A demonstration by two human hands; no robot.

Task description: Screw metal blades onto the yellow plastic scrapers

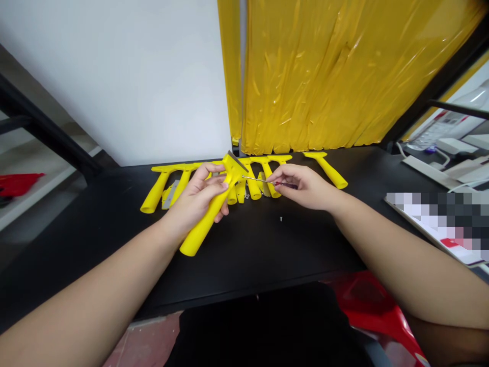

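My left hand (204, 191) is closed round a yellow scraper (208, 224), just below its head. The scraper is tilted, its hollow handle end pointing down toward me and a dark blade edge at the top. In my right hand (301, 186) is a thin screwdriver (280, 183), pinched by its dark red handle. The metal shaft points left, and its tip meets the scraper's head or lies right beside it; a tiny screw seems to be there. Behind my hands several more yellow scrapers (155, 193) lie in a row, with small screws and grey blade plates (170, 195) among them.
A single small screw (281, 219) lies on the black table (248, 250). Another yellow scraper (330, 171) rests at the back right. Behind stand a white panel (153, 76) and yellow plastic wrapping (324, 76). White boxes and a plastic bottle (439, 127) are at the right.
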